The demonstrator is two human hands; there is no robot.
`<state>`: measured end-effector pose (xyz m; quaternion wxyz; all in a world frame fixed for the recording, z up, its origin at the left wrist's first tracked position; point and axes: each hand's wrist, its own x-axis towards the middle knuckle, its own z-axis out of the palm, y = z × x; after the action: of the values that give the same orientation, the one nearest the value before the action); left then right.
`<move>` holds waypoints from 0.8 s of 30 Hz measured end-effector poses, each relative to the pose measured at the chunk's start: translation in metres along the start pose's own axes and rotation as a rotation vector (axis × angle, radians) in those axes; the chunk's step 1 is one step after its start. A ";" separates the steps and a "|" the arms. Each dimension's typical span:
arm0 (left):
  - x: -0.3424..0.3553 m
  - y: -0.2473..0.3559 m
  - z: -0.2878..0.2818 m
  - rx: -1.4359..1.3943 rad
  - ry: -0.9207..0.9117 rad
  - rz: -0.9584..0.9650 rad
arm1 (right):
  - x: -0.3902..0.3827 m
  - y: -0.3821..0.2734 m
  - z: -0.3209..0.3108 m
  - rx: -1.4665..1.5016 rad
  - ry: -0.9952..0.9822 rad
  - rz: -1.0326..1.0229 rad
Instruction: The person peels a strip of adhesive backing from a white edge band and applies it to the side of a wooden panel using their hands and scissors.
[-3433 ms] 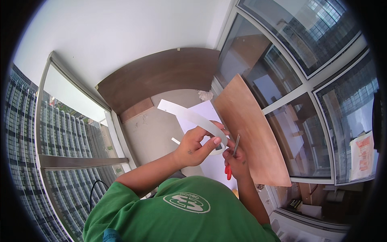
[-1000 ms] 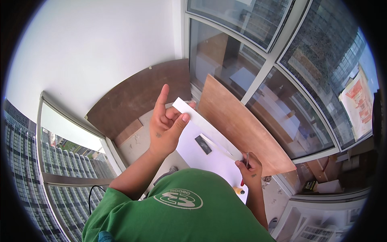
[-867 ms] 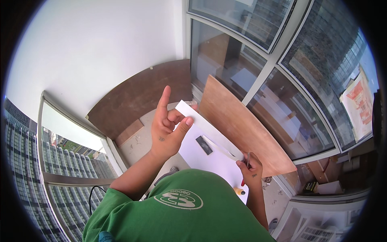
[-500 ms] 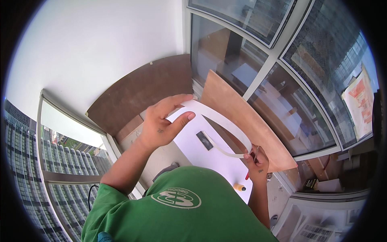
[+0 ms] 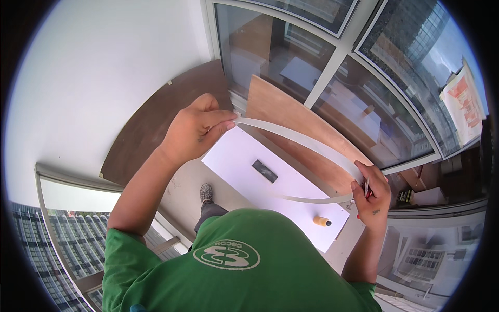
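Note:
A long, flexible white strip (image 5: 312, 146) bows in the air between my two hands. My left hand (image 5: 200, 126) pinches its far end between thumb and fingers. My right hand (image 5: 373, 196) is closed around the strip farther along, and the strip's tail curls back to the left below it. A small red-and-metal tool (image 5: 368, 190) sits in the right palm, mostly covered by the fingers. Under the strip lies a white board (image 5: 234, 161), bearing a dark rectangular block (image 5: 265, 171) and a yellow-orange bottle (image 5: 322, 221) with a dark cap, lying on its side.
A dark brown board (image 5: 171, 114) leans on the white wall at the back left. A lighter brown wooden panel (image 5: 291, 125) leans against the glazed window frame (image 5: 332, 73). At lower left is a window (image 5: 47, 234) with a building outside. My shoe (image 5: 206, 193) stands beside the white board.
My hands have spread apart: the left moved up and left, the right moved right and up. The strip is drawn out straighter. The left thumb and fingers have closed together on its end.

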<state>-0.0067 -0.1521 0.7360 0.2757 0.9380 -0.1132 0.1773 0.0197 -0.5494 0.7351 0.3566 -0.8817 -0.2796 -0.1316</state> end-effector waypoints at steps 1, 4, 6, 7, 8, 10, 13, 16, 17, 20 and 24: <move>0.004 -0.019 0.003 -0.052 0.031 0.075 | 0.006 -0.008 0.004 -0.048 -0.019 0.015; 0.017 -0.075 0.008 -0.216 -0.044 0.163 | 0.027 -0.031 0.026 -0.169 -0.077 0.113; 0.022 -0.114 0.003 -0.343 -0.216 0.100 | 0.039 -0.042 0.057 -0.266 -0.075 0.177; 0.024 -0.133 -0.001 -0.415 -0.326 0.029 | 0.042 -0.041 0.072 -0.270 -0.077 0.195; 0.024 -0.150 -0.004 -0.482 -0.439 -0.050 | 0.045 -0.043 0.084 -0.305 -0.114 0.242; 0.027 -0.181 -0.002 -0.546 -0.510 -0.047 | 0.045 -0.043 0.097 -0.346 -0.186 0.355; 0.042 -0.215 0.002 -0.654 -0.580 -0.035 | 0.034 -0.027 0.103 -0.355 -0.178 0.534; 0.064 -0.243 -0.001 -0.653 -0.641 -0.018 | 0.008 -0.013 0.106 -0.341 -0.079 0.666; 0.072 -0.250 -0.005 -0.626 -0.647 -0.021 | 0.004 -0.007 0.108 -0.325 -0.043 0.688; 0.096 -0.265 -0.008 -0.643 -0.689 -0.116 | -0.022 0.012 0.112 -0.317 0.119 0.750; 0.125 -0.281 -0.008 -0.516 -0.803 -0.087 | -0.067 0.057 0.113 -0.379 0.181 0.805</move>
<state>0.1927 0.0691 0.6573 0.4413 0.8371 -0.2117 -0.2445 0.0025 -0.5301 0.5939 0.2346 -0.9548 0.1468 -0.1080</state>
